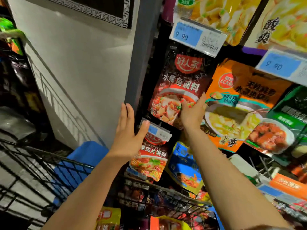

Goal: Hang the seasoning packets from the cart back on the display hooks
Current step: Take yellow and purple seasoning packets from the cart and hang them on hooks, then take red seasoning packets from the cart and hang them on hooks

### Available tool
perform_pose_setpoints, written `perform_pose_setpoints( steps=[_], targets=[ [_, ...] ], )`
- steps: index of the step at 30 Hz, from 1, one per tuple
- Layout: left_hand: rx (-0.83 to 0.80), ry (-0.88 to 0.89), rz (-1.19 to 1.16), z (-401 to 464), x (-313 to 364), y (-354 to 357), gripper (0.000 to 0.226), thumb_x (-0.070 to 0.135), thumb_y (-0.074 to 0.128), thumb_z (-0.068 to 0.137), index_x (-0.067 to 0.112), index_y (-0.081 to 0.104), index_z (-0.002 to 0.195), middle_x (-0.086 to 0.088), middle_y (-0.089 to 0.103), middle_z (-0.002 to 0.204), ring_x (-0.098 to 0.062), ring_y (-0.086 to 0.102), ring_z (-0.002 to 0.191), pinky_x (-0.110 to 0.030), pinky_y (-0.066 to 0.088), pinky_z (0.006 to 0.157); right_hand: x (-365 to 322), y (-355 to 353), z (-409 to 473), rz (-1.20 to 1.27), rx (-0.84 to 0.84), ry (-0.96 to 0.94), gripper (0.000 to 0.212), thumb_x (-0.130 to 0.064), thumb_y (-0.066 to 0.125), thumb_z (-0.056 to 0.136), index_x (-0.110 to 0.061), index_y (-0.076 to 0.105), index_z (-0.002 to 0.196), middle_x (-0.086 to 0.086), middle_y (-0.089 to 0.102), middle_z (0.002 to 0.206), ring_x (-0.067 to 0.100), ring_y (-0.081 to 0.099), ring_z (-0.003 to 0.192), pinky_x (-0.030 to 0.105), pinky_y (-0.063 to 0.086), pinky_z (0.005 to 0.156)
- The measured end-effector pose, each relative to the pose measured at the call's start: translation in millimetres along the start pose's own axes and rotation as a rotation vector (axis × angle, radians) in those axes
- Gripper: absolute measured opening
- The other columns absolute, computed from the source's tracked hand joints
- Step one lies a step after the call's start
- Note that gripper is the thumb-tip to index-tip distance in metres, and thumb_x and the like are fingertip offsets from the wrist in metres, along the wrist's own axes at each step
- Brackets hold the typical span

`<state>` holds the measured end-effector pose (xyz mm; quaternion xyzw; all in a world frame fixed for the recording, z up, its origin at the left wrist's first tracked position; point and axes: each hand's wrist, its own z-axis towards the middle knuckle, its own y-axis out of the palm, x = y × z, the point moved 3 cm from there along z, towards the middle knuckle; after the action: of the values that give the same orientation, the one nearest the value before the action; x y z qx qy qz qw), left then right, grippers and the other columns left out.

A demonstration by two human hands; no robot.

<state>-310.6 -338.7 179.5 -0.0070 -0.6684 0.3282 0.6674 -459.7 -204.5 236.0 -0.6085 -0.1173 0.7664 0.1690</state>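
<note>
At lower left stood the cart (41, 166). The left hand (127, 130), fingers straight, hovered at centre. The right hand (192, 112) cupped the dark packet (181, 83), thumb over its lower edge; it might slip if its hole missed the hook. A price tag (197, 36) crowded it above, an orange packet (240, 103) to the right.

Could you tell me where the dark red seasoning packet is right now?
Centre of the head view, under the right hand, left of the orange packet.
</note>
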Motion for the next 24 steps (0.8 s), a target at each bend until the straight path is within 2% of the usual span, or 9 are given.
perform_pose_setpoints(
  steps=[3,6,9,11,13,16,20,22,24],
  targets=[
    [0.009,0.025,0.004,2.7,-4.6,-2.0,0.079,0.049,0.037,0.098,0.032,-0.020,0.151,0.025,-0.036,0.147,-0.006,-0.015,0.148,-0.037,0.000,0.124,2.0,-1.5,-12.0,-0.040,-0.020,-0.063,0.069,-0.009,0.052,0.100,-0.018,0.012,0.156,0.009,0.055,0.127,0.027,0.054,0.113,0.031,0.040,0.076],
    [0.036,-0.010,-0.031,-7.1,-12.5,-1.3,0.077,0.042,0.046,0.099,0.033,-0.006,0.155,0.016,-0.021,0.161,-0.004,-0.009,0.148,-0.032,0.004,0.120,16.2,-9.0,-33.9,-0.072,-0.102,-0.127,0.072,-0.008,0.057,0.097,-0.024,0.017,0.155,0.009,0.057,0.133,0.019,0.059,0.097,0.019,0.041,0.066],
    [0.056,-0.038,-0.034,-44.4,-31.6,15.7,0.072,0.035,0.055,0.098,0.030,0.014,0.156,0.008,0.005,0.164,-0.004,0.003,0.148,-0.026,0.011,0.117,40.7,-30.1,-74.0,-0.033,-0.175,-0.130,0.068,-0.007,0.062,0.093,-0.021,0.028,0.150,0.005,0.054,0.133,0.015,0.056,0.110,0.014,0.046,0.081],
    [0.017,-0.011,-0.033,-80.7,-50.1,36.0,0.065,0.037,0.058,0.094,0.025,0.030,0.152,0.001,0.030,0.154,-0.016,0.027,0.143,-0.028,0.029,0.113,64.5,-49.4,-109.3,0.004,-0.177,-0.134,0.060,-0.004,0.064,0.091,-0.017,0.039,0.144,0.000,0.055,0.124,0.014,0.057,0.109,0.016,0.047,0.088],
    [-0.026,-0.126,-0.103,-123.6,-70.5,55.4,0.048,0.031,0.058,0.096,0.027,0.044,0.142,0.008,0.045,0.136,-0.011,0.047,0.124,-0.013,0.041,0.092,95.3,-67.3,-152.1,-0.008,-0.188,-0.126,0.046,-0.003,0.062,0.090,-0.022,0.050,0.130,-0.003,0.057,0.116,0.012,0.059,0.105,0.019,0.048,0.090],
    [-0.085,-0.355,-0.101,-179.9,-108.0,79.2,0.029,0.026,0.056,0.099,0.026,0.057,0.129,0.007,0.060,0.120,-0.008,0.058,0.106,-0.006,0.043,0.072,143.2,-84.8,-221.4,-0.003,-0.238,-0.003,0.042,0.003,0.060,0.091,-0.033,0.056,0.111,0.005,0.063,0.102,0.009,0.058,0.088,0.012,0.044,0.075],
    [-0.390,-0.587,0.022,-239.5,-167.5,110.7,0.031,0.031,0.054,0.100,0.023,0.057,0.130,0.002,0.062,0.121,-0.020,0.061,0.114,-0.030,0.049,0.088,209.6,-101.2,-293.6,-0.224,-0.431,0.219,0.027,-0.012,0.059,0.094,-0.020,0.057,0.120,-0.011,0.060,0.093,0.001,0.056,0.080,0.009,0.040,0.068],
    [-0.524,-0.646,0.123,-267.1,-196.7,118.9,0.036,0.029,0.055,0.100,0.020,0.054,0.135,-0.001,0.061,0.128,-0.025,0.061,0.116,-0.035,0.049,0.093,249.9,-102.8,-324.5,-0.355,-0.678,0.372,0.035,-0.031,0.055,0.093,-0.020,0.052,0.126,0.000,0.059,0.107,0.011,0.057,0.094,0.017,0.042,0.075],
    [-0.571,-0.682,0.226,-292.4,-224.0,120.8,0.039,0.025,0.056,0.099,0.018,0.052,0.138,-0.008,0.061,0.131,-0.027,0.061,0.113,-0.034,0.050,0.093,290.5,-104.7,-349.7,-0.502,-0.871,0.539,0.046,-0.030,0.061,0.092,-0.018,0.049,0.135,0.006,0.051,0.129,0.024,0.053,0.115,0.029,0.042,0.092]
  ],
)
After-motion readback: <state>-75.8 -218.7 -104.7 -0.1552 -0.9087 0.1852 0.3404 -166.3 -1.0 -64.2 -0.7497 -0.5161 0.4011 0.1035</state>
